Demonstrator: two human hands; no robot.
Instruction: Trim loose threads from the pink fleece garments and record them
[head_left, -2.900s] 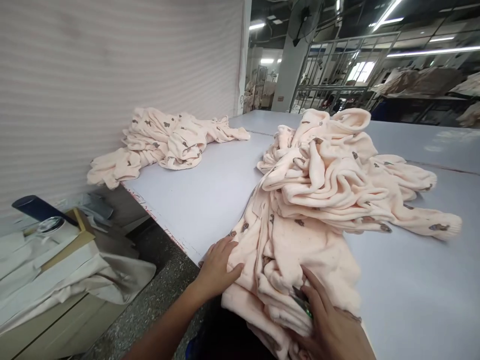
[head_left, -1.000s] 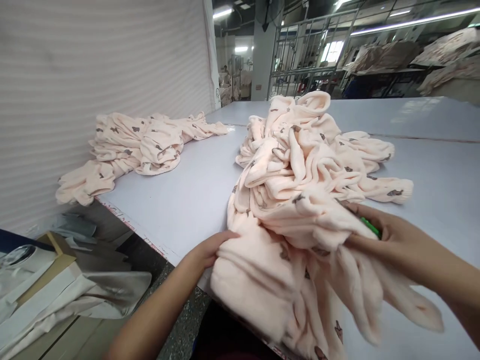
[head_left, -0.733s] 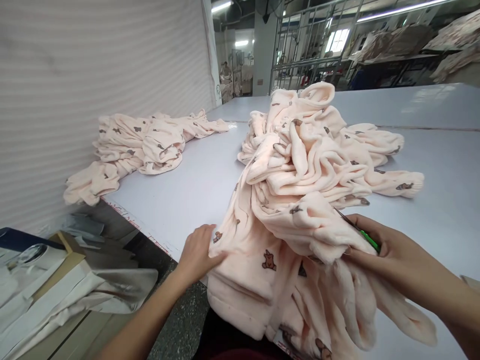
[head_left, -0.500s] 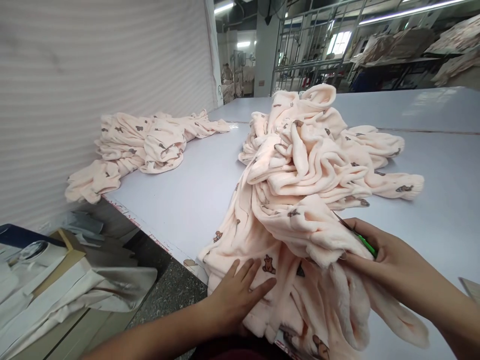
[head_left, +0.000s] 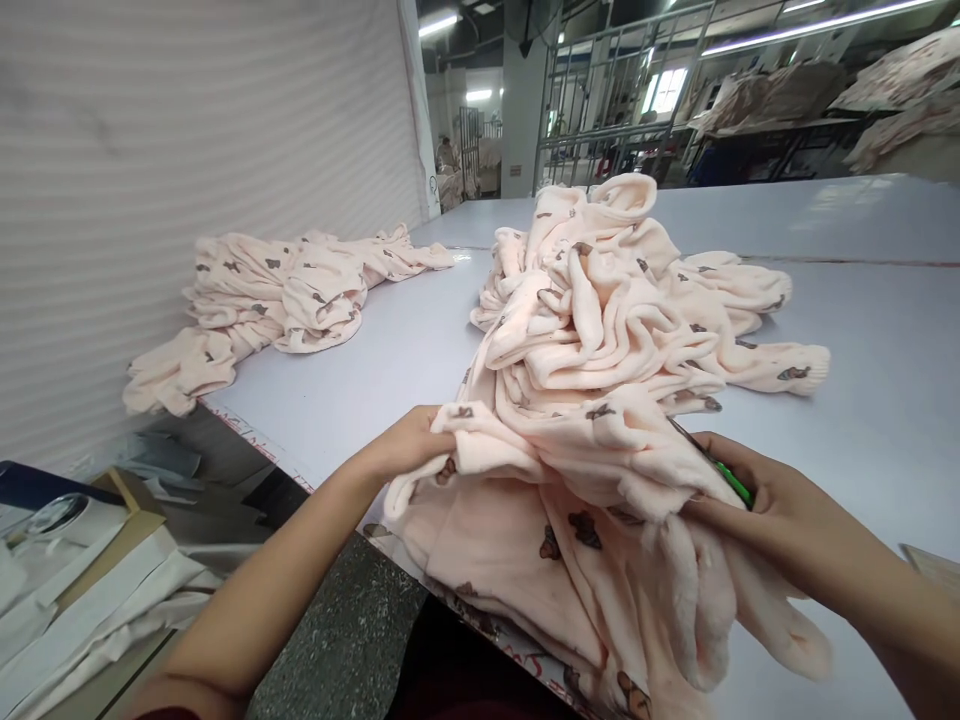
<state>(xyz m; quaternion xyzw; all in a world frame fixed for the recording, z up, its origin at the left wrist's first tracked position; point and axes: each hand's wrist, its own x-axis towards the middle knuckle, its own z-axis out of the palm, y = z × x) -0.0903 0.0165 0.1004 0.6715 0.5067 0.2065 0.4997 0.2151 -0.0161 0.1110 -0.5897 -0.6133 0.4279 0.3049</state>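
Printed cloth: the pale pink printed cloth (head_left: pixel 600 330) lies between your hands and beyond them, heaped at the far end, with a flatter lower layer (head_left: pixel 510 570) on your near side.
Long axis: runs roughly away from you, from the table edge between your forearms out past both hands.
Left hand: your left hand (head_left: pixel 409 440) is closed on the raised edge (head_left: pixel 469 435); fingertips hidden by the fabric, exact pinch cannot be told.
Right hand: your right hand (head_left: pixel 750 490) grips the bunched fold (head_left: pixel 660 465) between thumb and fingers, with a green-handled tool (head_left: pixel 733 484) tucked in the same grasp, its dark tip pointing forward and left.
Key relation: raised edge sits at your left hand, bunched fold at your right; the stretch joining them crosses the gap, above the lower layer.
Nearer hand: left for the raised edge; right for the bunched fold and the hanging lobes (head_left: pixel 701 610) just below it.
Second heap: similar second heap (head_left: pixel 281 290), beyond and left of your left hand, well apart, on the table (head_left: pixel 360 390).
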